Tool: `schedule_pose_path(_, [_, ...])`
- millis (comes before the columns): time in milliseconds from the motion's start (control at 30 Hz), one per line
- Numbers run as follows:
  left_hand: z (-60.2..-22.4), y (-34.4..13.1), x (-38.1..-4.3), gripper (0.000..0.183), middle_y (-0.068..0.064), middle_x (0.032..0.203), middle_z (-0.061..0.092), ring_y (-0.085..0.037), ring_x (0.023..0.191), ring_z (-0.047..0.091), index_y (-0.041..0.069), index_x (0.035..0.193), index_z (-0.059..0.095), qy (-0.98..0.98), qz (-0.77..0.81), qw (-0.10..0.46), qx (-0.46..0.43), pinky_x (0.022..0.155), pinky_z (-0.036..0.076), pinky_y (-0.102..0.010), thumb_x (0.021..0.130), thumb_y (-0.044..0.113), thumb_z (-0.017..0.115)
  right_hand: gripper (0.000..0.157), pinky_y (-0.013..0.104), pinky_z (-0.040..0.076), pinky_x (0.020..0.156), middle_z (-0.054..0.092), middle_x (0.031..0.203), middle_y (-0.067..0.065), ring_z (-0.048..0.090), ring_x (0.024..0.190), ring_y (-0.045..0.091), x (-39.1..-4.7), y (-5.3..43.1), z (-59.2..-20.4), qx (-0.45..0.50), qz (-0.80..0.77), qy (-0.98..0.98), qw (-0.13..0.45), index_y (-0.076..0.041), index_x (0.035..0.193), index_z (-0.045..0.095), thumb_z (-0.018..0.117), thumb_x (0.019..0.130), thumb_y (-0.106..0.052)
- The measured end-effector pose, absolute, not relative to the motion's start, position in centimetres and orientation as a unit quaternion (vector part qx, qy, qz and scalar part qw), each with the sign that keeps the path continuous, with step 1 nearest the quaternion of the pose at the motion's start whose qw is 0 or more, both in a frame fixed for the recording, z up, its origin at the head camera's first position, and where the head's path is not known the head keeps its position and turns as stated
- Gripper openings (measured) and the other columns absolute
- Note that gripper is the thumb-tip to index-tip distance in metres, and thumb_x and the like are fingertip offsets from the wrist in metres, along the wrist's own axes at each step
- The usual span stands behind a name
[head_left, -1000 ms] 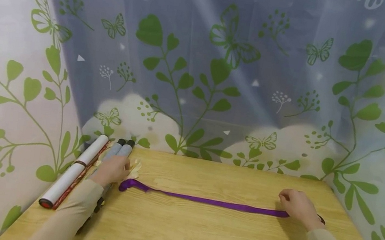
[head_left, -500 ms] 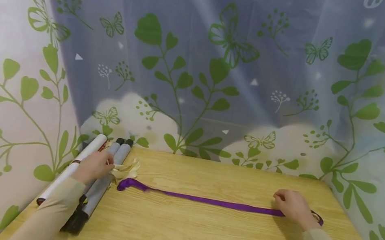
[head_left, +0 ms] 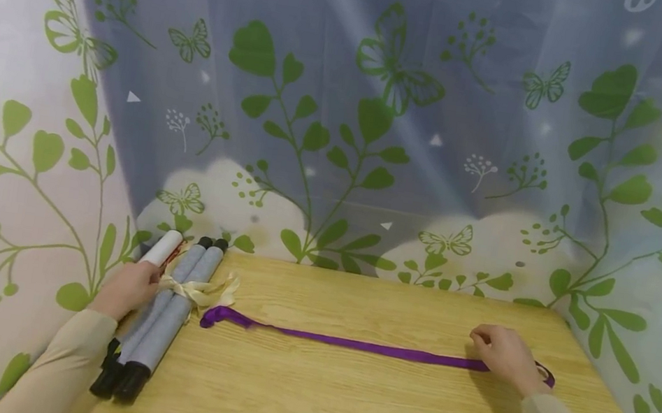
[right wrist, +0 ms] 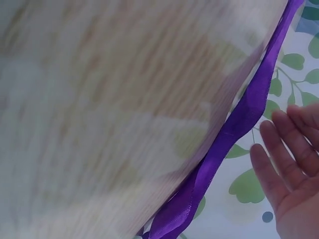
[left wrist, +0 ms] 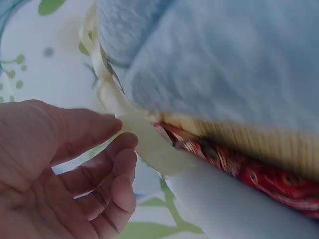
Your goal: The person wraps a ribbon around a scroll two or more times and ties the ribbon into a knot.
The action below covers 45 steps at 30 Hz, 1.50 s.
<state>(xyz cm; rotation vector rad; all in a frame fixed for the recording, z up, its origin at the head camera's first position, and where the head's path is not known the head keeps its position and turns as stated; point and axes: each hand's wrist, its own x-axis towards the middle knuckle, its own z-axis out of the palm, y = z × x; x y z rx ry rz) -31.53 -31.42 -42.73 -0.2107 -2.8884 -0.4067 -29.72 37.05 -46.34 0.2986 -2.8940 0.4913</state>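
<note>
Two grey scroll-like rolls with black ends [head_left: 164, 331] lie side by side on the left, tied with a cream ribbon [head_left: 182, 288]. My left hand [head_left: 129, 287] is just left of them, over the white roll [head_left: 163, 248]. Its fingers curl loosely with nothing between them in the left wrist view, close to the cream ribbon [left wrist: 132, 124]. A purple ribbon [head_left: 362, 347] stretches across the table, crumpled at its left end. My right hand [head_left: 507, 356] is over the ribbon's right part. In the right wrist view its fingers [right wrist: 286, 154] are relaxed, apart from the ribbon [right wrist: 244, 114].
A wooden table [head_left: 341, 405] bears everything. A leaf-and-butterfly printed curtain [head_left: 362, 168] rises along its back and sides. A red patterned strip [left wrist: 269, 179] lies between the white roll and the grey rolls. The purple ribbon forms a loop [head_left: 547, 375] at its right end.
My left hand has moved left, from above the grey rolls to the white roll, uncovering the grey rolls and the cream ribbon's knot. The right hand and purple ribbon have hardly moved.
</note>
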Motion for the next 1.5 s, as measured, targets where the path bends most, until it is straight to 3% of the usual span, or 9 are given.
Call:
schedule_pose_path(233, [-42.9, -33.5, -30.9, 0.007, -0.022, 0.076, 0.063, -0.035, 0.067, 0.061, -0.004, 0.083, 0.062, -0.988, -0.122, 0.09, -0.041, 0.058, 0.048, -0.049, 0.082, 0.002, 0.059, 0.024, 0.049, 0.054, 0.071, 0.072, 0.104, 0.017, 0.068, 0.084, 0.029, -29.6, 36.9, -46.6, 0.099, 0.157, -0.976, 0.114, -0.002, 0.108, 0.072, 0.059, 0.095, -0.016])
schedule_pose_path(433, [-43.4, -35.0, -30.3, 0.027, -0.027, 0.084, 0.062, -0.043, 0.075, 0.062, -0.009, 0.098, 0.058, -0.991, -0.098, 0.084, -0.028, 0.06, 0.05, -0.053, 0.082, 0.011, 0.068, 0.027, 0.043, 0.052, 0.066, 0.071, 0.109, 0.02, 0.063, 0.076, 0.021, -29.6, 36.9, -46.6, 0.098, 0.142, -0.978, 0.113, 0.0, 0.114, 0.07, 0.058, 0.094, -0.015])
schedule_pose_path(700, [-43.7, -35.8, -30.0, 0.062, -0.026, 0.087, 0.058, -0.037, 0.077, 0.059, -0.01, 0.119, 0.041, -0.989, -0.145, -0.009, 0.008, 0.059, 0.047, -0.047, 0.078, 0.019, 0.076, 0.029, 0.029, 0.04, 0.055, 0.072, 0.107, 0.02, 0.051, 0.062, 0.012, -29.5, 36.8, -46.4, 0.103, 0.152, -0.977, 0.105, 0.0, 0.116, 0.07, 0.057, 0.095, -0.016])
schedule_pose_path(933, [-44.6, -36.0, -30.4, 0.09, -0.047, 0.116, 0.051, -0.058, 0.1, 0.057, -0.021, 0.138, 0.02, -0.989, -0.142, -0.036, -0.007, 0.082, 0.049, -0.059, 0.081, 0.022, 0.075, 0.027, 0.037, 0.049, 0.06, 0.072, 0.105, 0.019, 0.056, 0.068, 0.014, -29.4, 36.6, -46.5, 0.107, 0.146, -0.978, 0.105, 0.0, 0.114, 0.071, 0.059, 0.094, -0.015])
schedule_pose_path(1200, [-44.9, -36.1, -30.9, 0.081, -0.046, 0.105, 0.055, -0.055, 0.094, 0.06, -0.022, 0.134, 0.023, -0.991, -0.134, -0.014, -0.025, 0.078, 0.05, -0.057, 0.079, 0.011, 0.07, 0.029, 0.04, 0.049, 0.065, 0.072, 0.108, 0.02, 0.055, 0.07, 0.015, -29.6, 36.5, -46.4, 0.114, 0.145, -0.978, 0.094, 0.001, 0.115, 0.07, 0.058, 0.095, -0.016])
schedule_pose_path(1333, [-45.0, -36.0, -30.9, 0.089, -0.051, 0.117, 0.047, -0.06, 0.105, 0.053, -0.025, 0.138, 0.016, -0.989, -0.14, -0.018, -0.034, 0.087, 0.047, -0.06, 0.081, 0.017, 0.071, 0.03, 0.044, 0.051, 0.07, 0.07, 0.11, 0.022, 0.062, 0.076, 0.023, -29.6, 36.3, -46.3, 0.123, 0.152, -0.977, 0.083, 0.003, 0.115, 0.069, 0.057, 0.096, -0.016])
schedule_pose_path(1500, [-45.5, -36.4, -30.9, 0.095, -0.057, 0.125, 0.034, -0.064, 0.115, 0.044, -0.029, 0.138, 0.006, -0.985, -0.166, -0.034, -0.038, 0.094, 0.043, -0.063, 0.085, 0.022, 0.067, 0.028, 0.058, 0.05, 0.086, 0.069, 0.112, 0.024, 0.065, 0.1, 0.044, -29.4, 36.2, -46.3, 0.138, 0.161, -0.974, 0.073, 0.004, 0.113, 0.069, 0.058, 0.096, -0.016])
